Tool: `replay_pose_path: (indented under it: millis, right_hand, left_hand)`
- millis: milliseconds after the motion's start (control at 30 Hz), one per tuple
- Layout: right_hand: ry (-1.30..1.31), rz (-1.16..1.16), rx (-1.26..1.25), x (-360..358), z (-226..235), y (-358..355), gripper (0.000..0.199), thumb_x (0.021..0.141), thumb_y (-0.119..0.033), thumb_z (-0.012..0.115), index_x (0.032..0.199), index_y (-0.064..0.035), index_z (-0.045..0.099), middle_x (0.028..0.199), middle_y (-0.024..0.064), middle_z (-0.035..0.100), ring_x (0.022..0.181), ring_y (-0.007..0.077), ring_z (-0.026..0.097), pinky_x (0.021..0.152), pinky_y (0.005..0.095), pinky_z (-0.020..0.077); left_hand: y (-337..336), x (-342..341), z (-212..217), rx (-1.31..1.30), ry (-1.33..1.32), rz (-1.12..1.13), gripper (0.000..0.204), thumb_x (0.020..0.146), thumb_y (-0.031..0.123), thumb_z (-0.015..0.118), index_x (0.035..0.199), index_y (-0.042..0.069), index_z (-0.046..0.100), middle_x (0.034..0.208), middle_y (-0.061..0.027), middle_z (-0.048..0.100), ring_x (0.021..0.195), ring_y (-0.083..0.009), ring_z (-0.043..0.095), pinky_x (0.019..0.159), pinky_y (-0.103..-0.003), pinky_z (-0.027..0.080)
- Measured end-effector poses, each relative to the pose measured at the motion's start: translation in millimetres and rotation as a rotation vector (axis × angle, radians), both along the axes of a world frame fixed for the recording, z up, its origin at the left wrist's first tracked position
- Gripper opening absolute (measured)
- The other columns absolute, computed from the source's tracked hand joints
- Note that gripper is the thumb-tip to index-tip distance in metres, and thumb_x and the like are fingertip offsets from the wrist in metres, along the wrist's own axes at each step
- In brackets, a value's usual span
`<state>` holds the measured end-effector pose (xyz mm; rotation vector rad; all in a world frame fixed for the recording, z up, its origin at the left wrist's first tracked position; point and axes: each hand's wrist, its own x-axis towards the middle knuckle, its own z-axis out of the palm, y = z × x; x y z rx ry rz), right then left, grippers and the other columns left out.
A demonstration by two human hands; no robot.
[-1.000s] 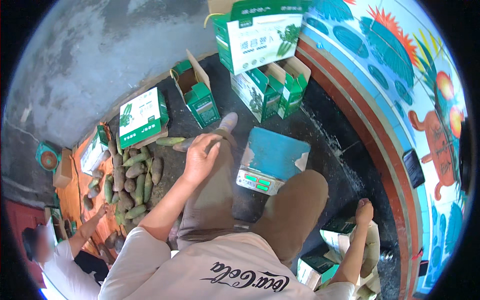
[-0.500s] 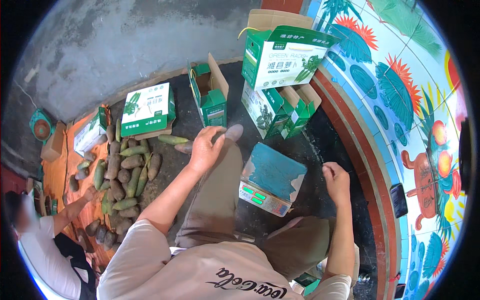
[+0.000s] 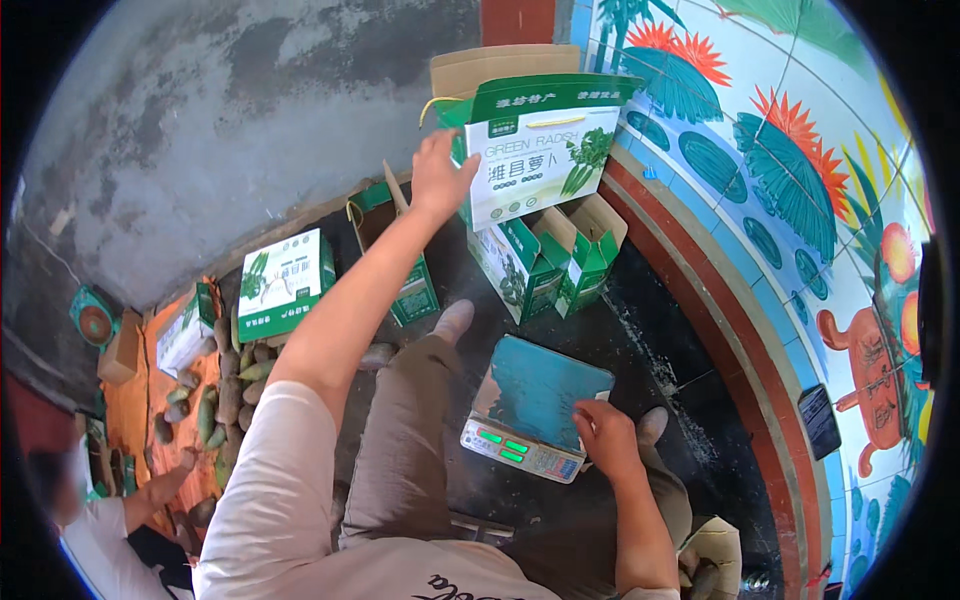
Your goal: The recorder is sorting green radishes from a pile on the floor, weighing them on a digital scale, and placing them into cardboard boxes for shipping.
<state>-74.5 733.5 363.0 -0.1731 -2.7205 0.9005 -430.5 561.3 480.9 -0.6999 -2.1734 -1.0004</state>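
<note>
My left hand (image 3: 442, 178) is raised at the left side of the upper green-and-white carton (image 3: 545, 165), fingers apart. Whether it touches the cardboard I cannot tell. That carton has its flaps up and a yellow cord handle, and it sits on top of two open green cartons (image 3: 530, 262). Between my legs lies a digital scale (image 3: 540, 395) with a worn blue plate and lit green displays; nothing rests on it. Over its right edge hovers my right hand (image 3: 608, 435), loosely curled with thumb and fingers apart, holding nothing.
Green radishes (image 3: 230, 390) lie heaped on an orange sheet to the left, where another person's hand (image 3: 182, 462) reaches in. An open carton (image 3: 412, 290) stands behind my left forearm; a flat-topped carton (image 3: 285, 275) is farther left. A phone (image 3: 820, 420) leans by the tiled wall.
My left hand has gone from near my knee up to the upper carton. My right hand has come leftward and down to the scale's edge, its fingers loosening. The view has shifted too.
</note>
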Motion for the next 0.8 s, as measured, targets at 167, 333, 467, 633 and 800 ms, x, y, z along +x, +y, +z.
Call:
replay_pose_path:
  millis: [167, 333, 467, 633, 800]
  right_hand:
    - [-0.023, -0.001, 0.117, 18, 4, 9, 0.016, 0.072, -0.011, 0.066, 0.087, -0.0048, 0.062, 0.077, 0.0121, 0.06, 0.071, 0.03, 0.06, 0.063, 0.0383, 0.0481]
    - [-0.029, 0.007, 0.118, 21, 8, 10, 0.017, 0.071, -0.011, 0.066, 0.086, -0.005, 0.06, 0.073, 0.0115, 0.058, 0.07, 0.0291, 0.059, 0.063, 0.0384, 0.0475]
    - [-0.002, 0.012, 0.131, 17, 15, 13, 0.015, 0.072, -0.007, 0.065, 0.087, -0.0043, 0.061, 0.075, 0.0107, 0.059, 0.068, 0.0267, 0.061, 0.061, 0.0363, 0.0479]
    - [0.026, -0.078, 0.049, 21, 21, 19, 0.016, 0.074, -0.009, 0.064, 0.089, -0.0046, 0.061, 0.078, 0.0127, 0.059, 0.074, 0.0303, 0.059, 0.065, 0.0386, 0.0471]
    - [0.087, -0.194, -0.085, 21, 19, 43, 0.023, 0.079, -0.009, 0.06, 0.102, -0.0034, 0.06, 0.09, 0.0139, 0.063, 0.084, 0.0266, 0.061, 0.072, 0.0328, 0.0475]
  left_hand:
    - [59, -51, 25, 0.102, -0.191, 0.114, 0.061, 0.075, 0.033, 0.063, 0.127, 0.008, 0.044, 0.133, -0.019, 0.038, 0.126, -0.0327, 0.029, 0.104, -0.039, 0.024]
    - [69, -73, 24, 0.442, -0.637, -0.104, 0.038, 0.084, 0.022, 0.06, 0.114, 0.0, 0.053, 0.106, -0.0144, 0.059, 0.09, -0.0217, 0.058, 0.077, -0.033, 0.046]
    - [61, -61, 24, 0.695, -0.484, -0.191, 0.025, 0.082, 0.021, 0.062, 0.097, 0.001, 0.063, 0.087, -0.0103, 0.064, 0.075, -0.0168, 0.056, 0.07, -0.032, 0.043]
    - [22, -28, 47, 0.828, -0.452, -0.255, 0.02, 0.085, 0.017, 0.059, 0.093, -0.002, 0.059, 0.087, -0.0084, 0.062, 0.077, -0.0158, 0.055, 0.071, -0.03, 0.043]
    - [-32, 55, 68, 1.034, -0.552, -0.519, 0.017, 0.089, 0.015, 0.054, 0.096, 0.001, 0.057, 0.09, -0.0068, 0.061, 0.081, -0.0138, 0.055, 0.071, -0.027, 0.044]
